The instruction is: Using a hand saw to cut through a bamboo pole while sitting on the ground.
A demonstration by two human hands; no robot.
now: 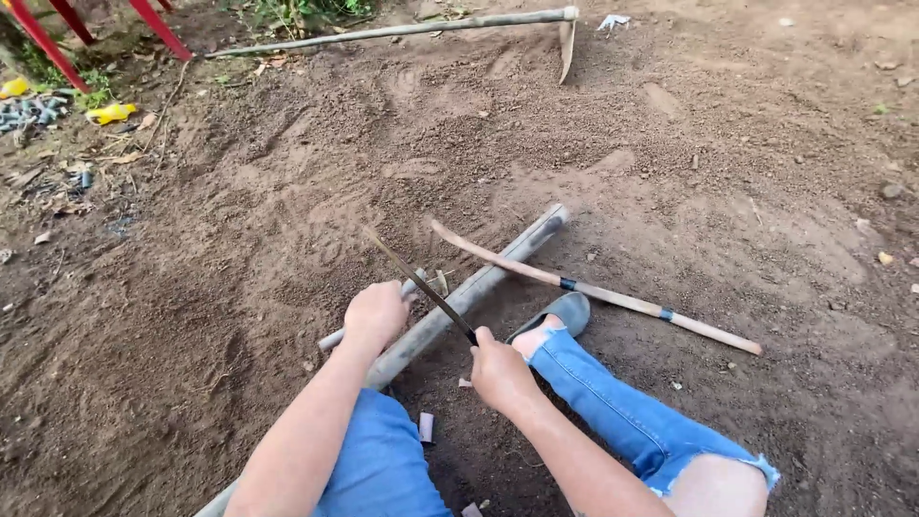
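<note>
I sit on bare soil in blue jeans. My left hand (375, 314) grips a thin grey bamboo stick (333, 337) that rests across a thick grey bamboo pole (498, 268). My right hand (500, 371) is closed on the handle of a long dark knife (421, 285), whose blade slants up and left over the stick beside my left hand. My foot in a grey shoe (560, 313) presses against the thick pole. A sickle-like tool with a curved blade and pale wooden handle (613, 297) lies across the pole to the right.
A hoe (567, 38) with a long handle lies at the top. Red metal legs (57, 33), yellow scraps (110, 113) and litter sit top left. Small cut bamboo pieces (426, 427) lie between my legs. Loose brown earth surrounds everything.
</note>
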